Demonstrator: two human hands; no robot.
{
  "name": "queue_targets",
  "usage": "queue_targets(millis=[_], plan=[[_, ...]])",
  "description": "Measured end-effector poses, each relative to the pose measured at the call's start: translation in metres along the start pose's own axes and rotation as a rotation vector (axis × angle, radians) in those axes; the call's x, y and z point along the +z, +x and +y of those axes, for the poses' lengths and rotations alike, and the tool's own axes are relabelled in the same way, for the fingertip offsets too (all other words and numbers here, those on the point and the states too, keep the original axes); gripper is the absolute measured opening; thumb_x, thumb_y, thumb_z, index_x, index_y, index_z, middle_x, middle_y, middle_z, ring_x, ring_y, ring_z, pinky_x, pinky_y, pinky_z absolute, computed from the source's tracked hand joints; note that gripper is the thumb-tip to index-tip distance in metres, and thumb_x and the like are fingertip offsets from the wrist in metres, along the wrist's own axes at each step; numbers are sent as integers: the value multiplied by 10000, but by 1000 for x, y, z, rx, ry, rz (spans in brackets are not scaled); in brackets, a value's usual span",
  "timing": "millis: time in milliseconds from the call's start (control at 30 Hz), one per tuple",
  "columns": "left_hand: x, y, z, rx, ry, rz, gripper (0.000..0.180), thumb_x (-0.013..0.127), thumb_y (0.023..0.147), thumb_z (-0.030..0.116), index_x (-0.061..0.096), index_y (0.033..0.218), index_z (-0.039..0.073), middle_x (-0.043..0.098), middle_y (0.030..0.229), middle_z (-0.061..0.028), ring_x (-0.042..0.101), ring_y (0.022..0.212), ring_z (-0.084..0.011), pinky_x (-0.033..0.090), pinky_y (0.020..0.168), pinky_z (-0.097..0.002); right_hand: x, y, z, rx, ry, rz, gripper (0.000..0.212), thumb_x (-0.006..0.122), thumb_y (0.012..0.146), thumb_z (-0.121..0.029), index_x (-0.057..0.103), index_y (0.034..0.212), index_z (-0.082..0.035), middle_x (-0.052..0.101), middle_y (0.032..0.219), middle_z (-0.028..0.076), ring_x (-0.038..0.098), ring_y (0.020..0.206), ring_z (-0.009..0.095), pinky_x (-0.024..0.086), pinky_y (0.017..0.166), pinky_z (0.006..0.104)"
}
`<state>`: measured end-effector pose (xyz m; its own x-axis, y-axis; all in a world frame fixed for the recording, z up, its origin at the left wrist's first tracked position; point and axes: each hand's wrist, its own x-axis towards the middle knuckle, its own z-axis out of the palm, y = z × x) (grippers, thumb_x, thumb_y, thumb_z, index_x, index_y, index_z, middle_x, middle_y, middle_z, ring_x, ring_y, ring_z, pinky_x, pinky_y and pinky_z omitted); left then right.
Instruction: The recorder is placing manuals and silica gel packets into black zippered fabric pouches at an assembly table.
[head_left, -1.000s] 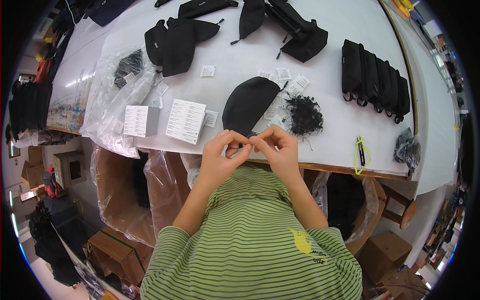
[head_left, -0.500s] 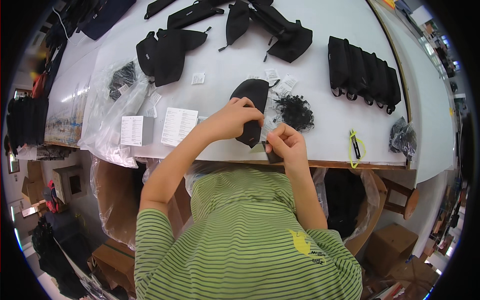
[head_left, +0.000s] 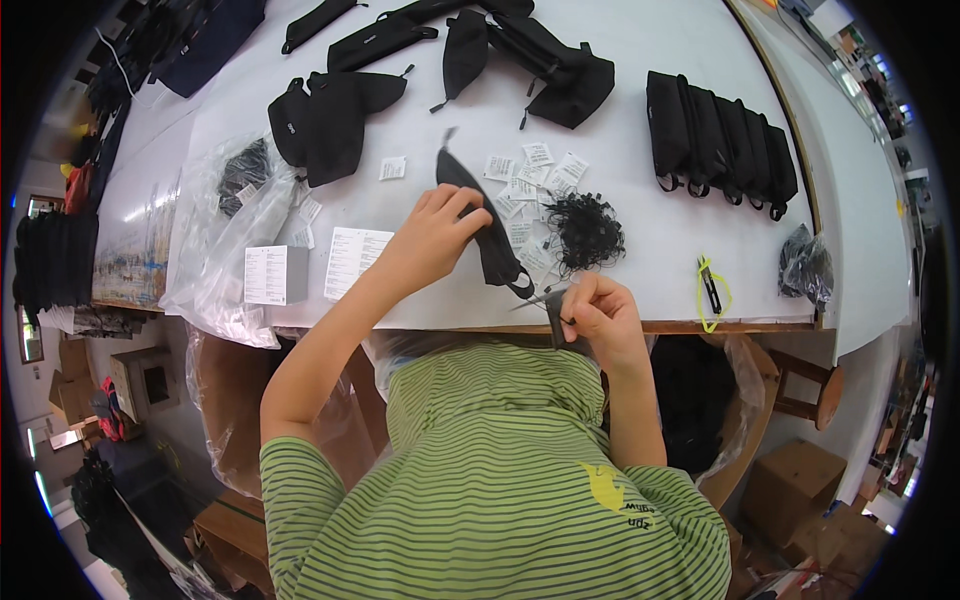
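My left hand [head_left: 436, 235] is closed around a slim black fabric pouch [head_left: 497, 257] and holds it tilted above the table. A zipper pull sticks up at the pouch's far end, and a small black loop hangs at its near end. Close to that loop, my right hand [head_left: 603, 318] pinches a small dark tool [head_left: 556, 318] with thin pointed blades toward the loop. Its exact kind is partly hidden by my fingers. A tangled heap of short black strips [head_left: 585, 232] lies just beyond my right hand, with several white printed labels [head_left: 518, 190] beside it.
More black pouches [head_left: 330, 135] lie at the back, and a row of them [head_left: 720, 140] stands at the right. White boxes [head_left: 276, 275] and a clear plastic bag [head_left: 215, 235] are at the left. A black tool with a yellow-green cord [head_left: 712, 292] lies near the front edge.
My left hand has moved slightly left and turned the pouch edge-on, bringing its loop into sight. My right hand has shifted a little right and nearer me, with the tool's thin blades now visible.
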<state>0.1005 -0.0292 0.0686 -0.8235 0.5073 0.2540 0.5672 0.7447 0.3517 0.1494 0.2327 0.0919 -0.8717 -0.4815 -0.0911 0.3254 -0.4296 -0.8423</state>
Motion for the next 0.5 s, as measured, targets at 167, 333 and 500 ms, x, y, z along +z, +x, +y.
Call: queue_targets(millis=[167, 333, 500], plan=[[-15, -7, -6, 48, 108, 60, 278, 695, 735, 16, 603, 984, 98, 592, 1075, -39, 502, 1111, -289, 382, 968, -406, -16, -6, 1, 41, 30, 7, 189, 672, 877, -125, 531, 774, -50, 589, 729, 41, 575, 640, 113, 447, 610, 234], [-22, 0, -23, 76, 68, -47, 240, 710, 736, 52, 607, 951, 82, 623, 975, -38, 554, 1036, -249, 397, 954, -379, -22, -12, 2, 36, 11, 44, 189, 671, 877, -137, 531, 778, -56, 586, 723, 33, 568, 623, 105, 431, 587, 216], [-16, 5, -34, 178, 112, -126, 146, 698, 760, 101, 600, 862, 64, 620, 873, -41, 581, 920, -226, 429, 896, -336, -27, -16, -1, 65, -49, 120, 238, 664, 884, -166, 481, 766, -69, 557, 693, 43, 468, 539, 100, 390, 545, 214]])
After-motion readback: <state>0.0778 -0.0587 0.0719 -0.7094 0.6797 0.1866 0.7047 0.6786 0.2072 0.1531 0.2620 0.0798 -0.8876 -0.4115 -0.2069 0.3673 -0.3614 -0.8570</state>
